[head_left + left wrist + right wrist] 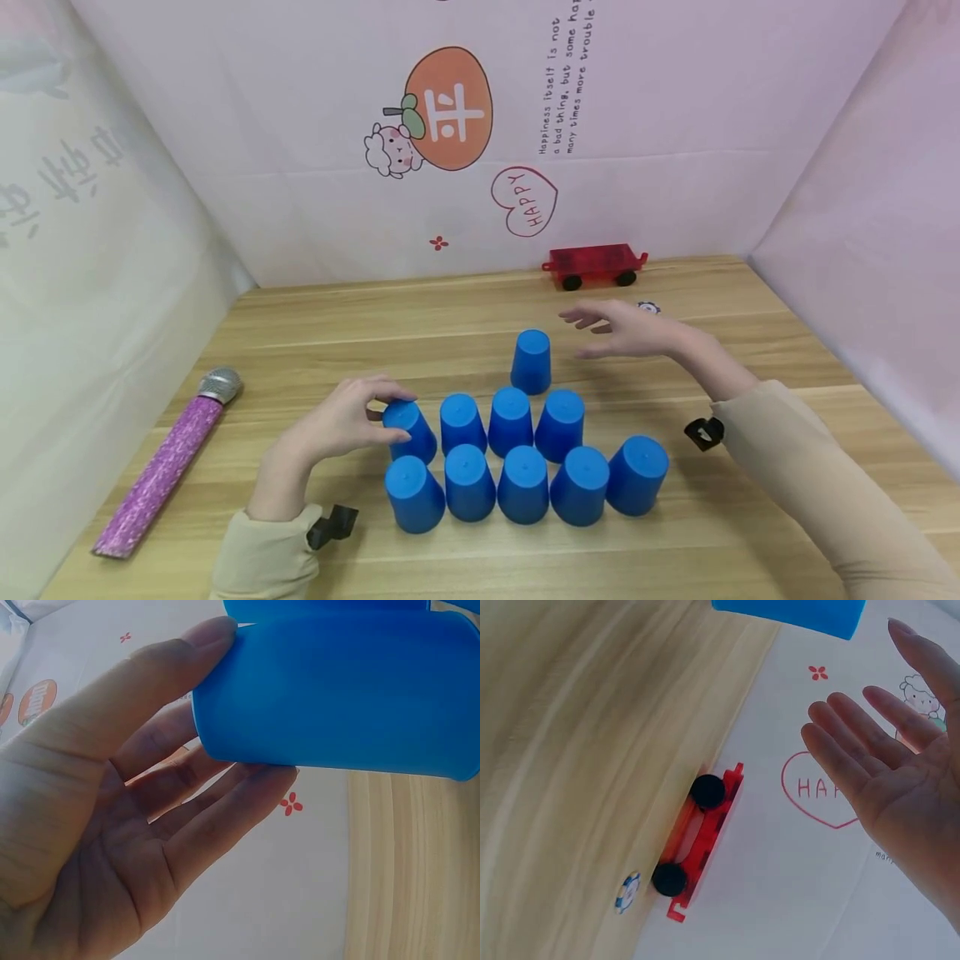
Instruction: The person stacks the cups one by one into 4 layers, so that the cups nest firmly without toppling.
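Observation:
My left hand (352, 417) holds the leftmost cup (410, 432) of the second row near its closed top. In the left wrist view, the thumb lies along one side of that blue cup (337, 697) and fingertips meet the other side. My right hand (626, 327) hangs in the air with fingers extended, just right of a lone blue cup (531, 364) behind the rows. The right wrist view shows this hand (907, 765) holding nothing, with the edge of a blue cup (795, 613) above it. All the cups stand upside down.
A front row of several blue cups (523, 487) stands nearest me, close before the second row. To the left lies a glittery purple microphone (167, 467). A red toy wagon (595, 263) sits against the printed backdrop, near a small round sticker (648, 307).

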`<state>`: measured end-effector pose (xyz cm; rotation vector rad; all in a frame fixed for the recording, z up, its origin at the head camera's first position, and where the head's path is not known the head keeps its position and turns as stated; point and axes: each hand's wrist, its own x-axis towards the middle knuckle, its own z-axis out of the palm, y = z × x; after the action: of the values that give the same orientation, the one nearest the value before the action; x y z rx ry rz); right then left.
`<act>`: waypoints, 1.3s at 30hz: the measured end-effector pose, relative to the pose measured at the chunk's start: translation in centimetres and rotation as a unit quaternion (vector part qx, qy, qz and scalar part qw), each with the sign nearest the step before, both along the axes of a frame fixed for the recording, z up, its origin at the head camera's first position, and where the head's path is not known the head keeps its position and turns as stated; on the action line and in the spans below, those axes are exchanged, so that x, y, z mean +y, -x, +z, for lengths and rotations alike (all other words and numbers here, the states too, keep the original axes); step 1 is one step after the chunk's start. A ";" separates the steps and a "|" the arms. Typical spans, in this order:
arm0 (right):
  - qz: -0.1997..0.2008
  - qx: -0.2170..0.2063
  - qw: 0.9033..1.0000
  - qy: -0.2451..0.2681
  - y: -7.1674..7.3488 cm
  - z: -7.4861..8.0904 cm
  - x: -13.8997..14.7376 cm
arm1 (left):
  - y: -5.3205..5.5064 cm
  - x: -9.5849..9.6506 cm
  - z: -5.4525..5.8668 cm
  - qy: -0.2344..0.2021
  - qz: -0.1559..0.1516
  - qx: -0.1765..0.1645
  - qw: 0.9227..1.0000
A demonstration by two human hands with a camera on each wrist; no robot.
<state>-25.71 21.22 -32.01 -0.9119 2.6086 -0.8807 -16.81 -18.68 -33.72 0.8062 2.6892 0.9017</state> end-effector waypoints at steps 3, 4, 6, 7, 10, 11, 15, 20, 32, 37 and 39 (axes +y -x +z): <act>-0.003 -0.005 1.000 0.010 -0.4 -0.5 1.0 | 0.0 -0.1 0.0 0.001 0.008 -0.005 1.000; -0.004 -0.008 1.000 0.015 -0.5 -0.6 1.3 | -0.1 -0.1 0.0 0.001 0.010 -0.006 1.000; -0.009 -0.013 1.000 0.025 -0.8 -1.0 2.0 | -0.1 -0.2 0.0 0.001 0.014 -0.006 1.000; -0.013 -0.017 0.999 0.030 -1.0 -1.1 2.3 | -0.1 -0.2 0.0 0.000 0.014 -0.006 1.000; -0.019 -0.020 0.999 0.041 -1.5 -1.5 3.0 | -0.1 -0.2 0.1 -0.001 0.015 -0.005 1.000; -0.020 -0.019 0.999 0.043 -1.7 -1.7 3.2 | -0.1 -0.2 0.1 -0.001 0.016 -0.005 1.000; -0.014 -0.017 0.998 0.052 -2.6 -2.2 3.7 | -0.2 -0.2 0.2 -0.001 0.018 -0.006 1.000; 0.002 -0.016 0.998 0.063 -3.4 -2.9 3.9 | -0.3 -0.2 0.3 -0.002 0.020 -0.002 1.000; 0.009 -0.017 0.997 0.072 -5.0 -3.4 3.6 | 0.9 -0.6 0.8 0.019 0.010 0.009 1.000; 0.018 -0.008 0.997 0.075 -5.3 -3.3 3.1 | 2.3 -1.1 1.1 0.033 0.010 0.020 0.999; 0.024 -0.008 0.997 0.076 -5.3 -3.4 3.0 | 2.8 -1.3 1.1 0.041 0.011 0.019 0.999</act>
<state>-20.36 24.19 -35.38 -0.9966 2.5219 -1.0819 -19.61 -19.96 -32.59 0.7857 2.7539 0.7823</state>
